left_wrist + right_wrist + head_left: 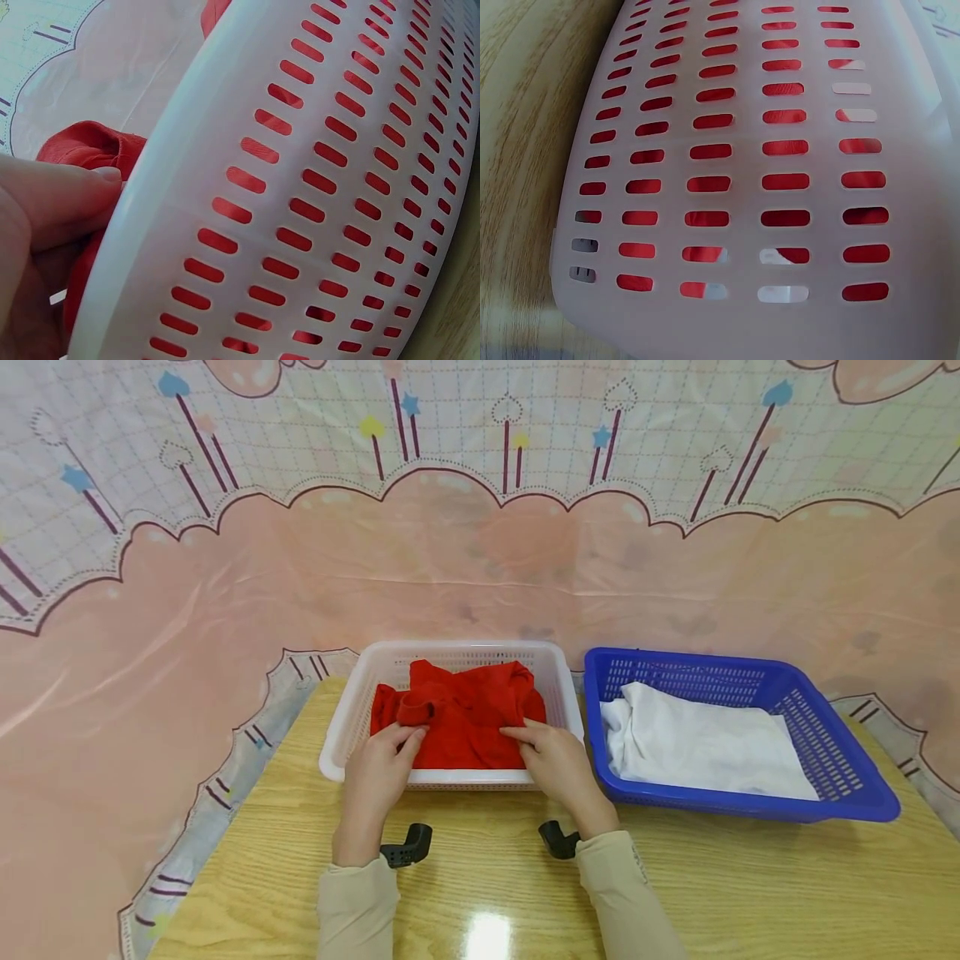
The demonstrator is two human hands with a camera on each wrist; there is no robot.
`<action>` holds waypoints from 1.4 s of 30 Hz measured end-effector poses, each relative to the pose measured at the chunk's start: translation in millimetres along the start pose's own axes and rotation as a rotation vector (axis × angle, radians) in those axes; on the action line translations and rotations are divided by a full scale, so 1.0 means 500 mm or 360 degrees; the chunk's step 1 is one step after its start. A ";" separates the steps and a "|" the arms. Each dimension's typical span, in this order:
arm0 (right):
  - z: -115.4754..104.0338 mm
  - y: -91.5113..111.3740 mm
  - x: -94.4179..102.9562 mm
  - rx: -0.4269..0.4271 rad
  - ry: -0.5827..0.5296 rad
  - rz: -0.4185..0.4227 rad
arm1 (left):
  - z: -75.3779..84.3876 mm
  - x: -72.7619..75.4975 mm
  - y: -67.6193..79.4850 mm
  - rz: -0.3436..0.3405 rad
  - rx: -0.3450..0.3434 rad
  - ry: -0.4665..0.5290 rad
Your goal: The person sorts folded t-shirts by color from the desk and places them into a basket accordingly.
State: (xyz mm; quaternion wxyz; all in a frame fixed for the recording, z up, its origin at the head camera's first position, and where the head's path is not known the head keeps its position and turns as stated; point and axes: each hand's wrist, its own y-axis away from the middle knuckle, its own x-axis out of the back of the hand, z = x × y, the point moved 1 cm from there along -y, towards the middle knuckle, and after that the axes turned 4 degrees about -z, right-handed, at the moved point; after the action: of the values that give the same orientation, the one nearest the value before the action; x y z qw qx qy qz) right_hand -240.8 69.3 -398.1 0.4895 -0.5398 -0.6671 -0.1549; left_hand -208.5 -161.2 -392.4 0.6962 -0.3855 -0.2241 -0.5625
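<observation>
A crumpled red garment (pixel 480 727) lies in a white plastic basket (pixel 457 647), with a rolled, cuff-like end at its left. My left hand (pixel 378 768) reaches over the front rim and pinches the cloth just below that end. In the left wrist view, the thumb presses on the red fabric beside the basket wall (pixel 180 172). Towards the garment's right side, my right hand (pixel 558 764) touches the cloth with fairly straight fingers, their far tips partly hidden in the folds. The right wrist view has only the slotted basket wall (pixel 742 195), with red showing through.
Right of the white basket stands a blue plastic basket (pixel 847 760) holding folded white cloth (pixel 705 739). Both rest on a wooden table (pixel 487 868). A pink patterned sheet (pixel 450 560) hangs behind. Black wrist mounts (pixel 408 847) stick out beside the forearms.
</observation>
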 end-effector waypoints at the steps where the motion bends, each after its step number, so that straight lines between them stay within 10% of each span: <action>1: -0.001 0.000 0.001 0.0005 -0.0003 0.0004 | 0.001 0.001 0.000 0.0001 -0.0001 0.0000; 42: -0.004 -0.002 -0.004 0.0066 0.0164 0.0001 | -0.001 -0.002 0.001 0.0056 -0.0073 -0.0082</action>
State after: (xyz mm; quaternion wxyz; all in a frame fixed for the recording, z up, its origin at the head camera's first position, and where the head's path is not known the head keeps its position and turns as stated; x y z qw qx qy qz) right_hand -240.8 66.5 -398.6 0.5344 -0.5210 -0.6439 -0.1685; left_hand -208.6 -161.1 -393.7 0.6911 -0.4195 -0.2221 -0.5451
